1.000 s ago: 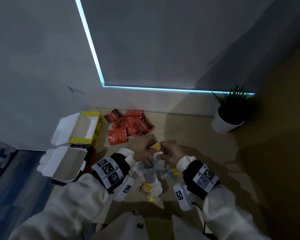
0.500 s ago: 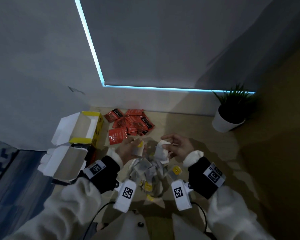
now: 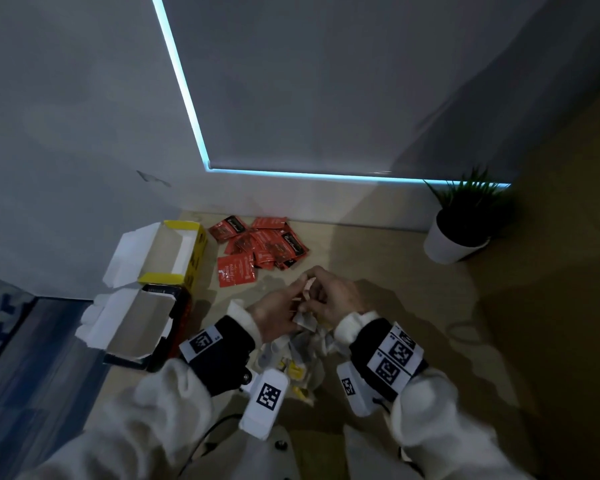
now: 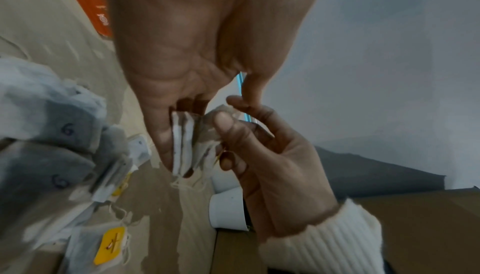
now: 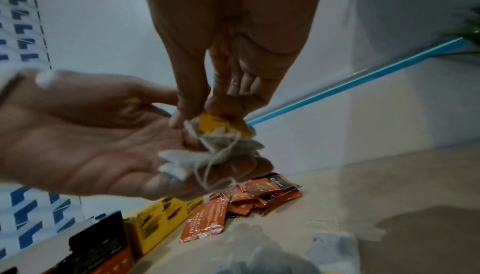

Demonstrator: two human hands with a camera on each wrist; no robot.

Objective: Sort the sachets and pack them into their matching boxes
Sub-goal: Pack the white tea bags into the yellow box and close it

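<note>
Both hands meet above a loose pile of white tea bags (image 3: 300,358) with yellow tags. My left hand (image 3: 284,306) lies palm up with its fingers curled round a small stack of tea bags (image 4: 183,143). My right hand (image 3: 326,299) pinches one more tea bag (image 5: 223,145) by its yellow tag (image 5: 218,124) and strings, right against that stack. Several red sachets (image 3: 260,247) lie in a heap beyond the hands. At the left, an open yellow box (image 3: 174,251) stands behind an open dark box with red sides (image 3: 142,327).
A potted plant in a white pot (image 3: 454,244) stands at the far right by the wall. The table's left edge (image 3: 94,375) runs just left of the boxes, with blue patterned floor (image 3: 0,317) below. Bare tabletop (image 3: 413,323) lies right of the hands.
Half a second ago the hands were apart, each with a tea bag. They have come back together over the pile, the right hand's bag now against the left hand's stack.
</note>
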